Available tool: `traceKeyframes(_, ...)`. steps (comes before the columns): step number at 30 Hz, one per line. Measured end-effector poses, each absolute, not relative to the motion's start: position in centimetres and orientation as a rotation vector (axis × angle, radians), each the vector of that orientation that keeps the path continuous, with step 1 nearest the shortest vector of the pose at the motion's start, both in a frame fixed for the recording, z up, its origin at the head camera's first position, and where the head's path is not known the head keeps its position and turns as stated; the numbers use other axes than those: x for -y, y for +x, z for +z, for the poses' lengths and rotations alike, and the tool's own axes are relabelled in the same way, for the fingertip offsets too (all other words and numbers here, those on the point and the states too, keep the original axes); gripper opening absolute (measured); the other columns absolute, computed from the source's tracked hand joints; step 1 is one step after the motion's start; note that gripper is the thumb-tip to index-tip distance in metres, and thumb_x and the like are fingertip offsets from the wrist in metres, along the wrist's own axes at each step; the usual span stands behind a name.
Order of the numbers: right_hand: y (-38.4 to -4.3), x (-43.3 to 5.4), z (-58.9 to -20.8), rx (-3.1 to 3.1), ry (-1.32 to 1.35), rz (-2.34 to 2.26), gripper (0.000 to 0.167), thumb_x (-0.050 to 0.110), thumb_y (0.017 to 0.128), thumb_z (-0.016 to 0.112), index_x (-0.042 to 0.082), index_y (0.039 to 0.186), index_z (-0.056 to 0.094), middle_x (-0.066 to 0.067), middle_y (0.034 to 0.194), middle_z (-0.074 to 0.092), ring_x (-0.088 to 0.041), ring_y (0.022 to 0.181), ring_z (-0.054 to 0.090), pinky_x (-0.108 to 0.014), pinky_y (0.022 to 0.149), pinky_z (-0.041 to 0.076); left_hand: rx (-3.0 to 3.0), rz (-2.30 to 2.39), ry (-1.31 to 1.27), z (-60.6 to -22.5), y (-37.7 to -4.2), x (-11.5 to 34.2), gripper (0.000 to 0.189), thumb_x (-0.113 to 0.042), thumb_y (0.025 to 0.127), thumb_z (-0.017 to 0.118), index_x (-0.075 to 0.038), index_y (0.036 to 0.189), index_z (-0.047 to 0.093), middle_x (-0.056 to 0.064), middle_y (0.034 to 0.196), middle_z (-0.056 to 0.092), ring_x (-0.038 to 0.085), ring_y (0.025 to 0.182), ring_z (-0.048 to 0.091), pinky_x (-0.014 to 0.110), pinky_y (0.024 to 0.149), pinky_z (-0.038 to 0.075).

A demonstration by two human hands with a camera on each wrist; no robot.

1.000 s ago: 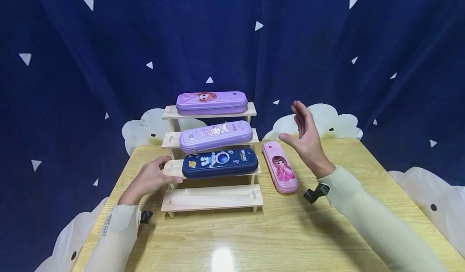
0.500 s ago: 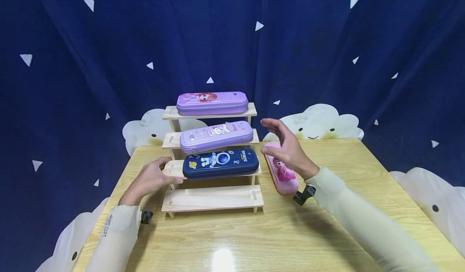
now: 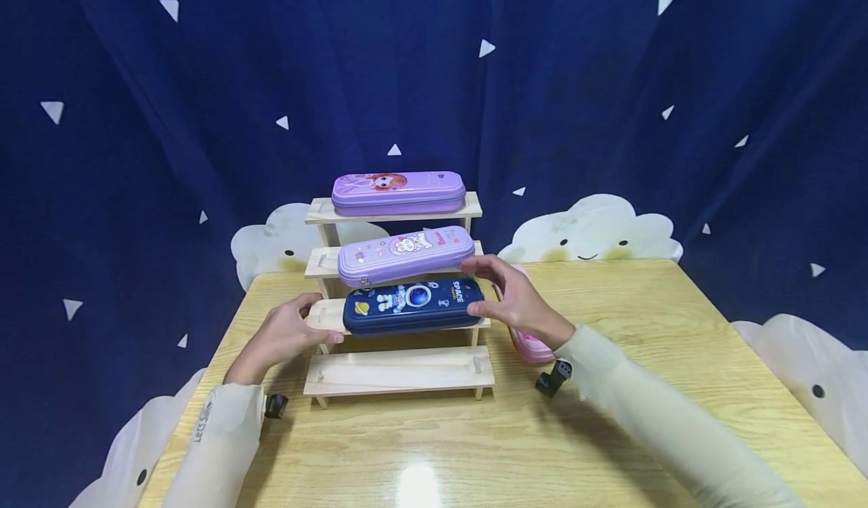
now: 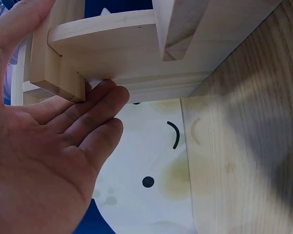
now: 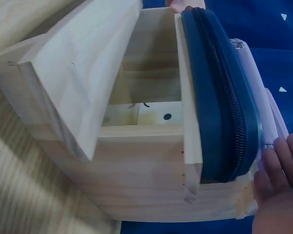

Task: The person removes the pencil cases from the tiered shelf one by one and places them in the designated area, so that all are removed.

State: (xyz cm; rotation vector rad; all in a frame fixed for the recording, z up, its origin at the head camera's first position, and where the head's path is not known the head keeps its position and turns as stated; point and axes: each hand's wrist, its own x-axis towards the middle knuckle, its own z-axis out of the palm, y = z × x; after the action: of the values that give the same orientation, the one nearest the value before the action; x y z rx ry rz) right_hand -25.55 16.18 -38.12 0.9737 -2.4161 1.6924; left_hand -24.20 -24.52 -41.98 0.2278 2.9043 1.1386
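Observation:
My left hand [image 3: 281, 338] grips the left end of the third tier of a wooden stepped rack [image 3: 407, 372]; in the left wrist view its fingers lie behind the board. On that tier lies a navy pencil case [image 3: 434, 318] with an astronaut and "SPACE" on it. My right hand [image 3: 511, 297] is at the case's right end, thumb overlapping its front corner and fingers stretched toward the back. In the right wrist view its fingers [image 5: 278, 168] are spread beside the case's end. A lilac rabbit pencil case [image 3: 380, 263] sits slightly askew one tier up.
A purple pencil case [image 3: 414, 200] with a girl lies on the top tier. The bottom tier holds nothing. A pink pencil case [image 3: 532, 348], partly hidden behind my right hand, lies on the wooden table [image 3: 610, 387]. A dark blue curtain [image 3: 576, 101] hangs behind.
My right hand has moved left and down from above the right side of the table, past the pink pencil case, to the navy pencil case's right end. The left hand stays put.

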Motion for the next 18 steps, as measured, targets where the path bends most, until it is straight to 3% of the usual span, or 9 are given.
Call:
traceKeyframes(7,-25.6,-15.8,-39.1,2.469,0.958,1.653,0.063,0.01,0.08,0.084,0.005,0.136,0.053,-0.014,0.143,0.058,-0.03,0.137,0.053,-0.035,0.12,0.035,-2.897,1.15,0.228,-42.1,-24.2,24.5,0.092,-0.049,0.067,0.092,-0.005,0.138,0.055,0.014,0.121,0.07,0.023,0.102,0.064,0.036,0.087,0.048)
traceKeyframes(18,-25.6,-15.4,-39.6,2.597,0.906,1.515,0.07,0.023,0.078,0.086,0.014,0.14,0.054,-0.005,0.143,0.058,-0.027,0.129,0.055,-0.052,0.116,0.038,-2.898,1.138,0.216,-41.9,-24.1,24.4,0.086,-0.044,0.069,0.092,-0.006,0.137,0.056,0.014,0.121,0.07,0.024,0.103,0.062,0.035,0.087,0.047)
